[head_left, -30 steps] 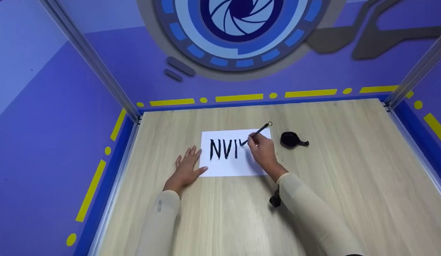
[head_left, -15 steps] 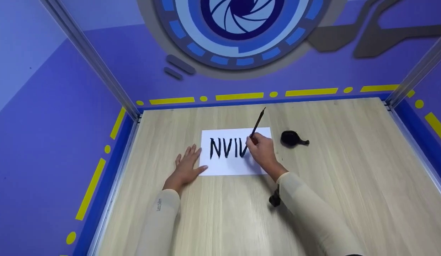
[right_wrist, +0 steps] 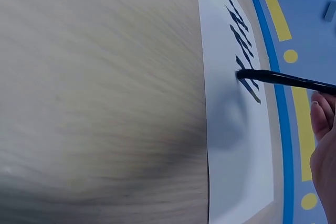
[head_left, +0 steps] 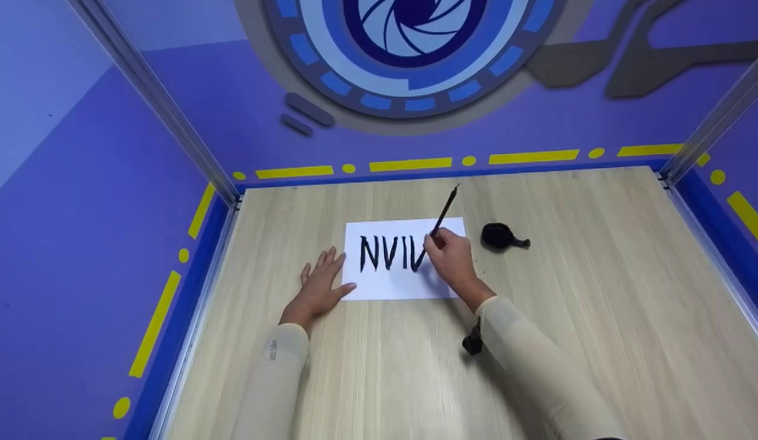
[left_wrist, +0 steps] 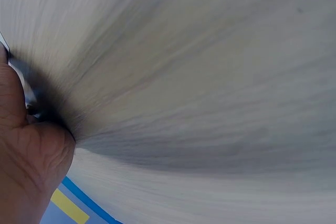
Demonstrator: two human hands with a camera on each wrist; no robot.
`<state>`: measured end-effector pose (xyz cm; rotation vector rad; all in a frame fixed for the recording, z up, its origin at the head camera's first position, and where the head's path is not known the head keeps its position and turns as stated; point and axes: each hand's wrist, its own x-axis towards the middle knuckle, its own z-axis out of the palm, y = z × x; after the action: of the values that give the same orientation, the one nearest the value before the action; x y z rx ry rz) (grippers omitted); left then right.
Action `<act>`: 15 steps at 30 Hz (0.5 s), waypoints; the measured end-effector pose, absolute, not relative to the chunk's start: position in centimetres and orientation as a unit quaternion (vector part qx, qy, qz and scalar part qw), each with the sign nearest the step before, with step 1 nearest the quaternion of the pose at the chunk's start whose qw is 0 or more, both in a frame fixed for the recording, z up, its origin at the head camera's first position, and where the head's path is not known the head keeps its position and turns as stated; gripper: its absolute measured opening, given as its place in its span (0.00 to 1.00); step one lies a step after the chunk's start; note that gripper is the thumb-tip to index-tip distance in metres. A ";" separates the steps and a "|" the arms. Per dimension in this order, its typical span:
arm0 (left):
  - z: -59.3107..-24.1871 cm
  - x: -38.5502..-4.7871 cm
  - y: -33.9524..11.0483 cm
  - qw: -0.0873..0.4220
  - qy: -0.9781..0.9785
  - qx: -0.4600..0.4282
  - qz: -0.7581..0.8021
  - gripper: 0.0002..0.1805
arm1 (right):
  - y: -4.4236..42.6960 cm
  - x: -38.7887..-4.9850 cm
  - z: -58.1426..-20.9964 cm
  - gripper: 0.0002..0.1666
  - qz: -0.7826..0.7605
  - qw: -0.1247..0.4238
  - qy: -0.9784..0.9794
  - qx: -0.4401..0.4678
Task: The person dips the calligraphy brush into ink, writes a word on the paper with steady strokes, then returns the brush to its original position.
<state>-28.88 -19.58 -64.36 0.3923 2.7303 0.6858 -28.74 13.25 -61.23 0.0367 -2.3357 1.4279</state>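
Note:
On the table lies a white sheet of paper (head_left: 379,288), marked with black brush-drawn letters (head_left: 390,253) that read as N, V, I and a V-like shape. My right hand (head_left: 453,260) pinches a dark writing brush (head_left: 444,212), its handle slanting up and away. In the right wrist view, the brush (right_wrist: 289,80) meets the paper (right_wrist: 226,156) at the last letter. My left hand (head_left: 321,286) rests at the sheet's left edge, fingers spread and thumb on the lower left corner. The left wrist view shows only part of that hand (left_wrist: 31,166), its fingertips out of sight.
A small black dish with a short handle (head_left: 497,237) sits right of the paper. Purple panels with yellow dashes (head_left: 409,165) enclose the wooden table (head_left: 391,366) at the back and sides. A black device (head_left: 472,341) hangs under the right wrist.
The brush has swung more upright and its tip has moved down the paper. The last letter has grown from a short mark into a V-like shape. My left hand stays in place.

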 end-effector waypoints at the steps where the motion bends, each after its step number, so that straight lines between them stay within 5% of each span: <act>1: -64.3 -28.9 -19.6 0.150 0.950 0.136 0.237 0.46 | 13.3 -28.7 -61.2 0.08 0.516 0.205 -0.832 0.009; 9: -64.3 -28.9 -19.6 0.149 0.950 0.139 0.235 0.45 | 14.7 -29.0 -60.9 0.10 0.554 0.277 -0.785 -0.033; 15: -64.4 -28.8 -19.6 0.150 0.950 0.137 0.238 0.46 | 15.5 -29.1 -60.6 0.09 0.574 0.268 -0.773 -0.035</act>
<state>-28.83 -19.62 -64.43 0.3945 2.7295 0.6836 -29.09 15.45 -60.60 -0.0947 -2.0849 1.5482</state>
